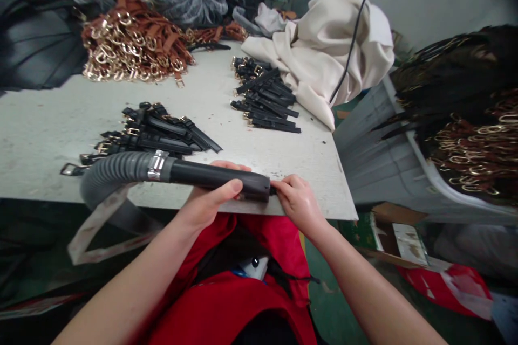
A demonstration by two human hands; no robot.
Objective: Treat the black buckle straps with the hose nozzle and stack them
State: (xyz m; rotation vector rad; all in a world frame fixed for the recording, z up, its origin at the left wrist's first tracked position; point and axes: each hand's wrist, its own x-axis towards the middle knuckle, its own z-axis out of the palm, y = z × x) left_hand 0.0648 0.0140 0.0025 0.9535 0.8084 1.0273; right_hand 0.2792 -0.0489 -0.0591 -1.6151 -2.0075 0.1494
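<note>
My left hand (216,194) is wrapped round a black hose nozzle (218,177), its thumb lying along the near side. A shiny metal clamp (157,165) joins the nozzle to a grey corrugated hose (117,168), which bends down over the table's front edge. At the nozzle's open end, my right hand (299,200) pinches a small black piece (273,188). Most of that piece is hidden by the fingers and the nozzle, so its kind cannot be made out. Behind the hose lies a pile of black buckled straps (162,132).
A second pile of black straps (267,97) lies beside cream fabric (324,43). Brown straps with gold clasps (133,43) are heaped at the back left of the white table (48,118). Right of the table stand a grey bin (372,145) and an open carton (392,232).
</note>
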